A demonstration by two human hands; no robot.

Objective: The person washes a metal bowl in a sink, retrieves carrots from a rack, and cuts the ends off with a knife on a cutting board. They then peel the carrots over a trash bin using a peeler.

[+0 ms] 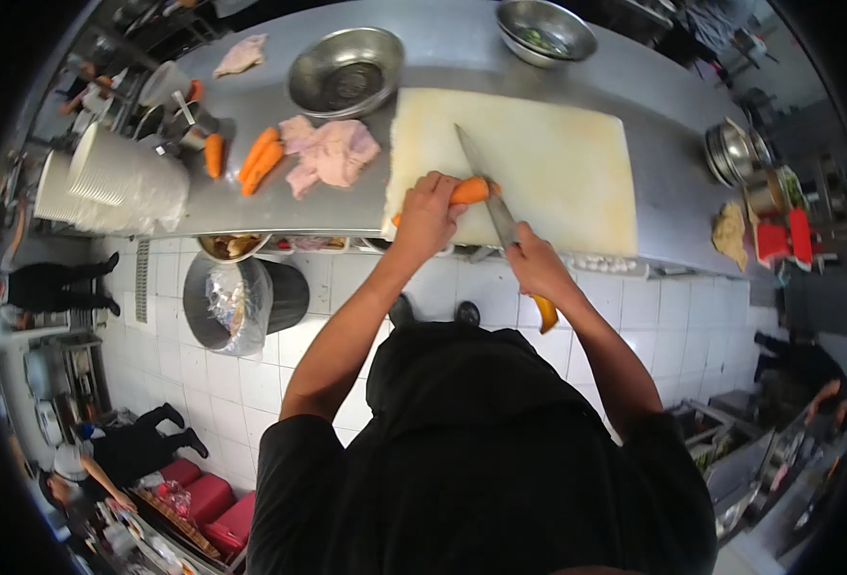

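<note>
My left hand point(427, 213) grips a peeled carrot point(469, 191) near the left side of a white cutting board point(558, 144). The carrot's thick end points right, and its thin end shows on the far side of the hand. In my right hand point(537, 261) is a large kitchen knife point(481, 172) with a yellow handle that sticks out below the fist. Its blade slants up and left over the board, right at the carrot's thick end. Left of the board lie a pink cloth point(332, 153) and a few more carrots point(262, 161).
Behind the board stand a metal bowl point(347, 72) and another bowl point(546, 34) with green bits inside. Stacked white containers point(98, 168) are at the table's left. A lined bin point(241, 302) stands on the tiled floor. Other people point(136, 450) are around the room.
</note>
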